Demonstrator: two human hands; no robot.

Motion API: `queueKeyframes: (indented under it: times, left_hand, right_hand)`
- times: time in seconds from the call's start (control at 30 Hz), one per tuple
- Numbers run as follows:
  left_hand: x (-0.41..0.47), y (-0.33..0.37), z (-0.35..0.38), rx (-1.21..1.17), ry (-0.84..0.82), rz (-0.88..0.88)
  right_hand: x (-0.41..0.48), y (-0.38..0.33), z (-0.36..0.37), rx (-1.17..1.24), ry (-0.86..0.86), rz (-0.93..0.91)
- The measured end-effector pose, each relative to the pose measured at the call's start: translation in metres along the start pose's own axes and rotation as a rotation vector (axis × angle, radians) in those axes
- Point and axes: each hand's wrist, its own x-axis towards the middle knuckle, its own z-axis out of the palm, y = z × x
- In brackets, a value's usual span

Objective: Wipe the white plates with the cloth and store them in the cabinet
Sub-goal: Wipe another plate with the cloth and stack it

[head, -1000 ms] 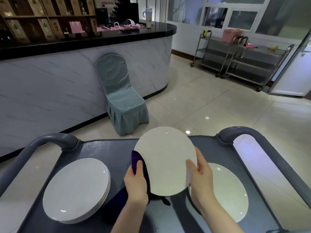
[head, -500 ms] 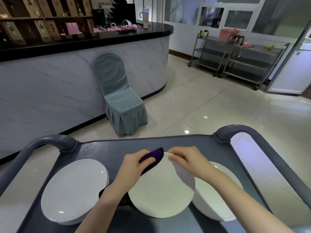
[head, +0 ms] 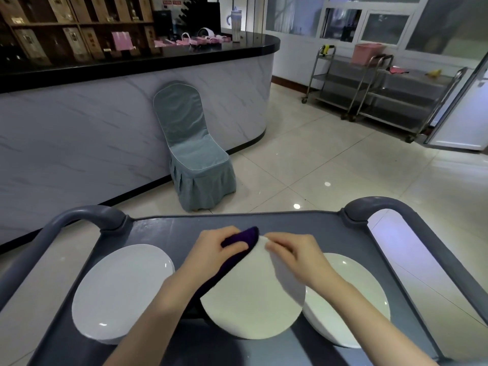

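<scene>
**Plate tilted over the cart, cloth at its far rim**

The middle plate (head: 253, 299) is held tilted above the grey surface (head: 163, 228), its near edge low. At its far left rim the left hand (head: 211, 249) grips a purple cloth (head: 237, 241), which is wrapped over the edge and runs down under the plate's left side. Just right of that, the right hand (head: 293, 252) pinches the far rim with curled fingers.

Left of the middle plate a pile of plates (head: 121, 294) lies flat on the surface; I cannot tell how many. To its right lies another white plate (head: 351, 299), partly covered by the middle plate and the right forearm.

Beyond the plate, two grey handles (head: 79, 217) arch from the surface's far corners. Further off, one covered chair (head: 195, 165) stands against a marble-fronted counter (head: 105, 122). Far right of it stand two steel trolleys (head: 383, 93), one carrying a pink tub (head: 367, 52).
</scene>
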Motion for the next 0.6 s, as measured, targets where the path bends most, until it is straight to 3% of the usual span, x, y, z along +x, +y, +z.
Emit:
queueKeyframes:
  times: [0.07, 0.23, 0.33, 0.43, 0.53, 0.6]
  left_hand:
    - [-0.001, 0.002, 0.005, -0.016, -0.033, 0.014]
    - [-0.033, -0.018, 0.022, -0.39, 0.306, -0.285]
    - [-0.042, -0.023, 0.03, -0.387, 0.354, -0.371]
    - [-0.032, -0.02, 0.018, -0.298, 0.279, -0.243]
    - [-0.015, -0.005, 0.011, -0.094, 0.025, -0.066]
    - [-0.008, -0.002, 0.01, -0.067, -0.042, -0.06]
  right_hand:
    - [0.002, 0.0, 0.007, -0.046, -0.035, -0.051]
    - [0.0, 0.012, -0.008, 0.136, 0.236, 0.173]
    - [-0.003, 0.013, -0.008, 0.155, 0.213, 0.207]
    - [-0.002, 0.01, -0.008, 0.101, 0.081, 0.131]
    - [0.002, 0.007, 0.003, -0.071, -0.101, -0.014]
    - [0.003, 0.006, 0.009, -0.077, -0.084, -0.024]
